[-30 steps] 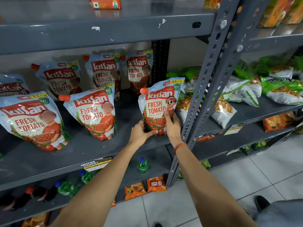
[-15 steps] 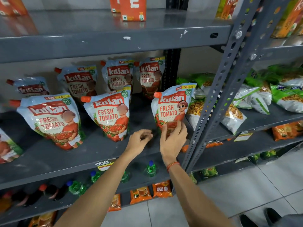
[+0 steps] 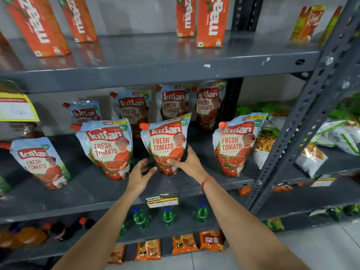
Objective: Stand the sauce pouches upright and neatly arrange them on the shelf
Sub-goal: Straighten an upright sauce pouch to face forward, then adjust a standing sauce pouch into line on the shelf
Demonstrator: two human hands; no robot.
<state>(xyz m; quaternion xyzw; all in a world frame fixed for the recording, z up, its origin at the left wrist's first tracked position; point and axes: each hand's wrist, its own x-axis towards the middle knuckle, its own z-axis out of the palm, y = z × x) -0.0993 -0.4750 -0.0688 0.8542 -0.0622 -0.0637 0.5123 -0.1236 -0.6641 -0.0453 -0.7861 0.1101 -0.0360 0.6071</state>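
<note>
Both hands reach to the middle ketchup pouch (image 3: 165, 145) at the front of the grey shelf (image 3: 93, 188). Right hand (image 3: 190, 164) grasps its lower right side, thumb across the front and fingers behind; left hand (image 3: 141, 175) is spread and blurred just beside the pouch's lower left corner, and whether it touches cannot be told. That pouch stands upright, as do the front pouches to its left (image 3: 108, 147) and right (image 3: 236, 145). One more front pouch (image 3: 40, 162) leans at the far left. Four further pouches (image 3: 172, 103) stand in a row behind. Orange juice cartons (image 3: 212, 20) stand on the shelf above.
</note>
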